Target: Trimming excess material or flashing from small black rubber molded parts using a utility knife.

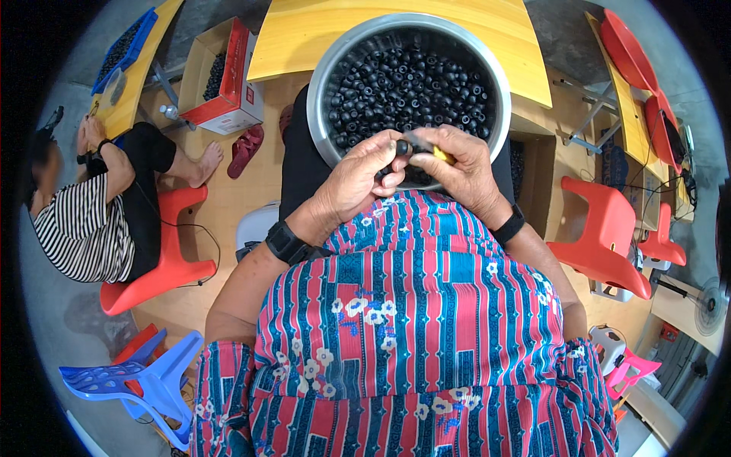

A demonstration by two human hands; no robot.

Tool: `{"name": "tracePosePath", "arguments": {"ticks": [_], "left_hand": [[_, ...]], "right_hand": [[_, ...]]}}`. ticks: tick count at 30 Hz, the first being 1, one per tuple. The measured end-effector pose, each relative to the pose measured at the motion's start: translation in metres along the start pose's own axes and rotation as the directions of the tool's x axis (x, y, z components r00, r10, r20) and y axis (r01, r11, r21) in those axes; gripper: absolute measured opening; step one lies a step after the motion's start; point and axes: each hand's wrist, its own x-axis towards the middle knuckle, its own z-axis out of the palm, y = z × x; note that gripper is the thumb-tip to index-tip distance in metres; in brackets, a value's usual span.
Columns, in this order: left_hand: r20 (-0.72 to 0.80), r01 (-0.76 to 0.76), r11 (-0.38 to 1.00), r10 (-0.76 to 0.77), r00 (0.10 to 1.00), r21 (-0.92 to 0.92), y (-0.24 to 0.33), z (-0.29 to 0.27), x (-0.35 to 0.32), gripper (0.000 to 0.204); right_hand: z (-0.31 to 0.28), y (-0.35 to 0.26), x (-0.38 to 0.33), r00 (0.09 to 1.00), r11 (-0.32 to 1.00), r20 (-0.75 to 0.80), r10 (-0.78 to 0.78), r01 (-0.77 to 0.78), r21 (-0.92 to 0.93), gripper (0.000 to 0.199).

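Between the thumb and fingers of my left hand (356, 174) is a small round black part (402, 147) with a hole in it. More black shows under those fingers, perhaps another part. My right hand (466, 166) is closed round a small tool with a yellow handle (443, 155). Its tip points at the black part; the blurred tip's kind is unclear. Both hands are close together over the near rim of a wide metal bowl (321, 131), which holds many loose black parts (411, 84) of the same sort.
A yellow wooden table (293, 38) stands beyond the bowl. At left, a person in a striped top (87, 228) sits on a red chair, near a cardboard box (217, 114) of black parts. Blue chairs (152, 381) stand lower left, a red chair (598, 228) at right.
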Motion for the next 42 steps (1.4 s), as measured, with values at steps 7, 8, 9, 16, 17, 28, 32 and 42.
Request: {"name": "tracePosePath", "arguments": {"ticks": [7, 8, 9, 16, 17, 28, 32, 42], "left_hand": [[-0.05, 0.028, 0.999, -0.03, 0.998, -0.035, 0.001, -0.004, 0.003, 0.019], [-0.037, 0.033, 0.998, -0.035, 0.999, -0.054, 0.0, -0.006, 0.003, 0.019], [-0.038, 0.032, 0.998, -0.034, 0.999, -0.055, -0.001, -0.007, 0.003, 0.019], [0.014, -0.026, 0.991, 0.028, 1.0, -0.135, 0.006, -0.016, 0.004, 0.021], [-0.062, -0.038, 0.997, 0.034, 0.997, -0.064, 0.012, -0.013, 0.0, 0.023], [0.078, -0.16, 0.188, 0.383, 0.92, 0.969, 0.023, -0.028, -0.004, 0.016], [0.064, 0.003, -0.228, 0.286, 0.956, 0.974, 0.023, -0.02, -0.01, 0.023], [0.128, -0.032, -0.455, 0.181, 0.975, 0.89, 0.025, -0.018, 0.001, 0.022]], "right_hand": [[0.002, 0.002, 0.0, 0.988, 0.957, 0.026, -0.155, 0.157, -0.244, 0.038], [0.002, 0.001, 0.0, 0.988, 0.95, 0.04, -0.147, 0.152, -0.274, 0.039], [0.0, 0.0, 0.0, 0.988, 0.95, 0.042, -0.147, 0.153, -0.274, 0.039], [-0.002, 0.002, -0.001, 0.987, 0.958, 0.029, -0.156, 0.159, -0.239, 0.04], [-0.002, 0.002, -0.001, 0.991, 0.975, -0.053, -0.123, 0.11, -0.194, 0.039], [-0.003, 0.017, -0.003, 0.963, 0.996, -0.253, 0.088, -0.077, 0.05, 0.026], [-0.003, 0.016, -0.003, 0.964, 0.993, -0.244, 0.11, -0.095, 0.074, 0.025], [-0.001, 0.015, -0.004, 0.971, 0.987, -0.196, 0.134, -0.112, 0.12, 0.026]]}}
